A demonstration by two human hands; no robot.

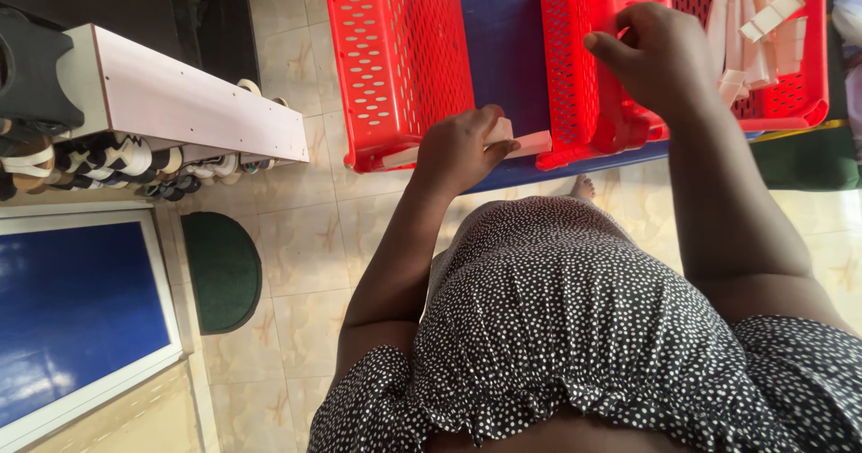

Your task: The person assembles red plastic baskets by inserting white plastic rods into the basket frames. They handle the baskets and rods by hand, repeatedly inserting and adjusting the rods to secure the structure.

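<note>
A pale flat strip [519,140] is pinched in the left hand [458,148], fingers closed around its near end, and is held level over the gap between the two red perforated baskets [395,58], probably so it can be passed across without snagging a rim. The right hand [660,53] is curled loosely at the inner wall of the right basket [575,76]; whether anything is gripped cannot be told. More pale strips [759,31] are piled in that basket's far corner. Both baskets are set on a blue surface [507,49], with open tiled floor [305,237] left below.

Two red baskets [400,67] [718,49]; two hands [458,152] [660,58].
</note>
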